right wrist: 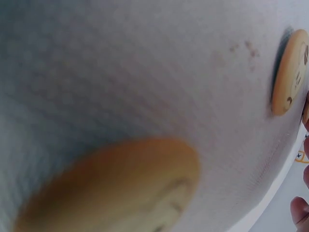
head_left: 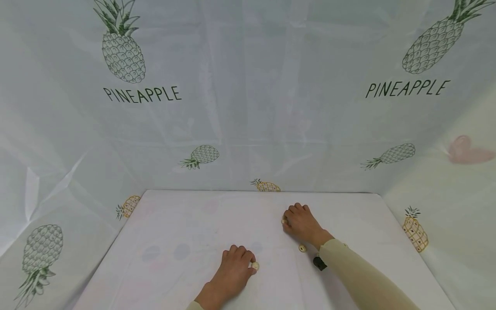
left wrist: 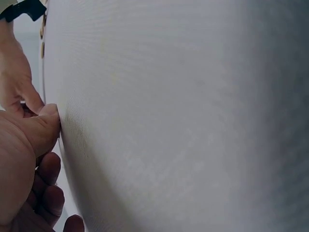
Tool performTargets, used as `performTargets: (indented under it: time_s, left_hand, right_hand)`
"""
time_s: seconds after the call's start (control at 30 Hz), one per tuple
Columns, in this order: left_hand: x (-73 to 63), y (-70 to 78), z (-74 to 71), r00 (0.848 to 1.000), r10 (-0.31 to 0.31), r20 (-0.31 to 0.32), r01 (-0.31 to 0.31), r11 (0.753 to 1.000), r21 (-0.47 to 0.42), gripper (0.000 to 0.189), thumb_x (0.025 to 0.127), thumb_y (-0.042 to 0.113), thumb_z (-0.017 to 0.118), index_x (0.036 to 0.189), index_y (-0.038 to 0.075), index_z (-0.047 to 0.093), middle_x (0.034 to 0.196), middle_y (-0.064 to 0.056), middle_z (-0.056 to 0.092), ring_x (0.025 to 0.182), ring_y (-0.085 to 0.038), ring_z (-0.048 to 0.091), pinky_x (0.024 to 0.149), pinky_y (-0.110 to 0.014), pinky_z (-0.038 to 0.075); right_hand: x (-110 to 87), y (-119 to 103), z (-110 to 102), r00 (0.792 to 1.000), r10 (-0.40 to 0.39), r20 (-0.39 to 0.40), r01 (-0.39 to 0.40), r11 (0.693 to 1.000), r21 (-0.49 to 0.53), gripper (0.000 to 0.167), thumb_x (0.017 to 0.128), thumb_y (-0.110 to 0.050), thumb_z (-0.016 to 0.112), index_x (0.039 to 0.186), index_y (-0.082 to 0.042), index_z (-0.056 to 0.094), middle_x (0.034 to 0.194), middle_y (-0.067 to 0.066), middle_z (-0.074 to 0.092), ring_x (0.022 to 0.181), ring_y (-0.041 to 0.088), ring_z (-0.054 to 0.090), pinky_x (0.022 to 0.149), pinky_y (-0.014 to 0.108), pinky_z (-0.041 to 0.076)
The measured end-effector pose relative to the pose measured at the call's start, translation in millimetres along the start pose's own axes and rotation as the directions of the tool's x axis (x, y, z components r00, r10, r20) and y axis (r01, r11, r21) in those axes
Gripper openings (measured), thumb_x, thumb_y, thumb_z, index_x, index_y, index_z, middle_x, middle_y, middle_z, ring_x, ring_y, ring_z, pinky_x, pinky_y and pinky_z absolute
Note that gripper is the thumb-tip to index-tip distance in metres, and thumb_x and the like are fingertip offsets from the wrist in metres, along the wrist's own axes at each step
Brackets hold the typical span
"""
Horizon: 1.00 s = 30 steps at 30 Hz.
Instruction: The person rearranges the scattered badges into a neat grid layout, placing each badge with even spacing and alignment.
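Note:
My left hand (head_left: 234, 271) is low over the white tabletop near the front, pinching a small round wooden disc (head_left: 255, 266) between thumb and forefinger. Farther back and to the right, my right hand (head_left: 301, 223) holds a second pale wooden disc (head_left: 284, 221) by its fingertips, with fingers curled. A third wooden disc (head_left: 302, 248) lies just below the right wrist. In the right wrist view a blurred disc (right wrist: 145, 193) and a disc with dark markings (right wrist: 291, 72) lie flat. The left wrist view shows the left thumb (left wrist: 43, 128), but its disc is hidden.
A pale disc edge (head_left: 345, 245) peeks out beside the right sleeve. A black device (head_left: 319, 263) sits at the right wrist. Pineapple-printed white cloth (head_left: 263, 107) hangs behind and at both sides of the table (head_left: 186, 224).

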<state>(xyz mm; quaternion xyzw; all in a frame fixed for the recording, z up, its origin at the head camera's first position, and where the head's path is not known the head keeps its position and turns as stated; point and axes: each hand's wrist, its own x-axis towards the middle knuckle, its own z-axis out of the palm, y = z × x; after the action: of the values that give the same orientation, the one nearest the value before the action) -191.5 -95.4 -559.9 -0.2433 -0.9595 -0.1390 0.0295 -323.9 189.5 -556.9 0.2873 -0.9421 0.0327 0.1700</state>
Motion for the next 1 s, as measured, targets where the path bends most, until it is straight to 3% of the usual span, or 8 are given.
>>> performTargets:
  time_s: [0.33, 0.63, 0.83, 1.0]
  left_hand:
    - [-1.3, 1.9, -0.7, 1.000, -0.006, 0.010, 0.006, 1.000, 0.005, 0.024, 0.093, 0.038, 0.080, 0.108, 0.024, 0.067, 0.102, 0.010, 0.057, 0.093, -0.011, 0.042, 0.079, -0.033, 0.034]
    - [-1.4, -2.0, 3.3, 1.000, -0.005, 0.002, 0.005, 0.999, 0.035, 0.028, 0.095, 0.041, 0.078, 0.113, 0.024, 0.067, 0.106, 0.009, 0.058, 0.096, -0.012, 0.043, 0.082, -0.033, 0.035]
    - [-2.1, -1.8, 1.5, 1.000, 0.006, 0.003, -0.006, 0.999, 0.035, 0.025, 0.095, 0.039, 0.077, 0.112, 0.024, 0.066, 0.105, 0.010, 0.058, 0.097, -0.012, 0.043, 0.082, -0.034, 0.036]
    - [-2.5, 1.0, -1.2, 0.998, 0.053, -0.021, -0.051, 0.995, 0.082, 0.023, 0.096, 0.038, 0.077, 0.109, 0.023, 0.065, 0.100, 0.011, 0.055, 0.093, -0.010, 0.043, 0.083, -0.033, 0.036]
  right_hand:
    - [-1.7, -1, -3, 1.000, -0.003, 0.015, 0.003, 1.000, -0.006, 0.013, 0.093, -0.025, 0.075, 0.092, -0.014, 0.068, 0.089, -0.001, 0.060, 0.085, 0.020, 0.046, 0.079, 0.040, 0.038]
    - [-1.9, -2, -12, 0.999, 0.015, 0.037, -0.016, 0.999, 0.032, 0.020, 0.096, -0.029, 0.076, 0.103, -0.010, 0.071, 0.099, 0.003, 0.064, 0.091, 0.024, 0.049, 0.082, 0.044, 0.039]
    - [-8.2, -1, -20, 0.999, 0.044, -0.022, -0.043, 0.998, 0.047, 0.029, 0.094, -0.032, 0.079, 0.107, -0.008, 0.070, 0.103, 0.005, 0.065, 0.095, 0.026, 0.053, 0.087, 0.048, 0.043]
    - [-20.3, -3, -35, 0.996, 0.042, -0.076, -0.038, 0.998, 0.056, 0.027, 0.093, -0.030, 0.079, 0.106, -0.008, 0.070, 0.100, 0.004, 0.064, 0.094, 0.025, 0.054, 0.086, 0.046, 0.042]
